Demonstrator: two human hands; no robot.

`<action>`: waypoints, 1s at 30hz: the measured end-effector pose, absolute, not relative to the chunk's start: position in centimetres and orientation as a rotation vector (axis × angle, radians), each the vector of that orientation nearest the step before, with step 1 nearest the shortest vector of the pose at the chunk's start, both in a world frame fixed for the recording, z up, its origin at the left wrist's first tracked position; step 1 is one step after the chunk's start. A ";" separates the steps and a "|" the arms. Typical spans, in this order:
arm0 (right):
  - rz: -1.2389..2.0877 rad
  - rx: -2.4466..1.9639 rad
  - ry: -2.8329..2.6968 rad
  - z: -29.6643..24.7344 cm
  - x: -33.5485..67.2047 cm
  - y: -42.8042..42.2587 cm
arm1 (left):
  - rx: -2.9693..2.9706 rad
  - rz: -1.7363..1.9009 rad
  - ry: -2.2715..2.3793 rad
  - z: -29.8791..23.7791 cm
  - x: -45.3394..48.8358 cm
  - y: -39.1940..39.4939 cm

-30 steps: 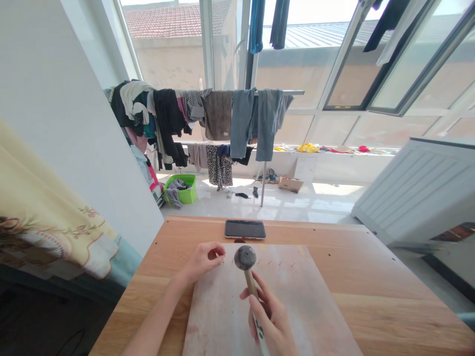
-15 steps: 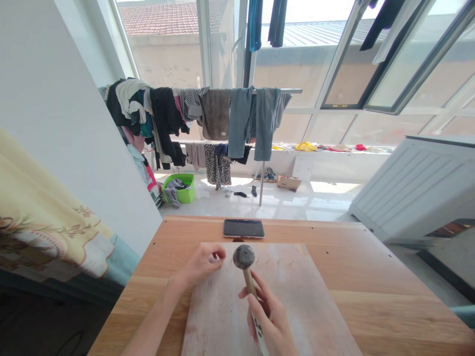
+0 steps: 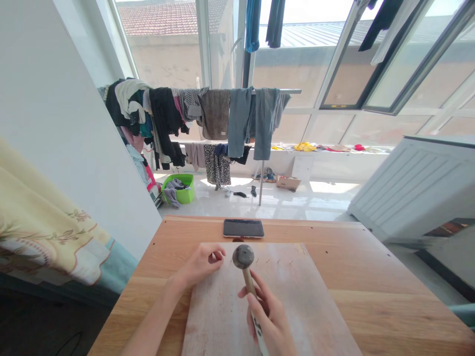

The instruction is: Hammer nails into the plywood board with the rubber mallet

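Observation:
My right hand (image 3: 267, 316) is wrapped round the handle of a hammer (image 3: 243, 257); its round dark grey head points away from me, above the far part of a pale wooden board (image 3: 215, 316). My left hand (image 3: 206, 262) rests at the board's far left, its fingers curled and thumb and forefinger brought together. Whatever may be between those fingertips is too small to make out. Several thin nails (image 3: 279, 262) stand in a row along the board's far side, right of the hammer head. The head hides part of that row.
A phone (image 3: 243, 228) lies on the wooden table (image 3: 371, 277) just beyond the board. Past the table's far edge stand a laundry rack (image 3: 293, 91) hung with clothes and a green basket (image 3: 187, 193). A curtain (image 3: 48, 222) hangs at the left.
Very little differs. The fingers of my left hand have shifted slightly, while the hammer and my right hand stay almost in the same place.

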State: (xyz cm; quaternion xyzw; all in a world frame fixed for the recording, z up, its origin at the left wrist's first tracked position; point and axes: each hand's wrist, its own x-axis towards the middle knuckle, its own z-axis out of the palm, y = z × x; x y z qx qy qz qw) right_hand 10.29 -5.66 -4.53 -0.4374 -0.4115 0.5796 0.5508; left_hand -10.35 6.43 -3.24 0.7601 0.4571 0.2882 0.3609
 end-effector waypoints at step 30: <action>1.212 -1.226 -0.690 -6.7 10.1 -8.7 | 1.925 0.681 1.205 -3.0 -10.9 6.6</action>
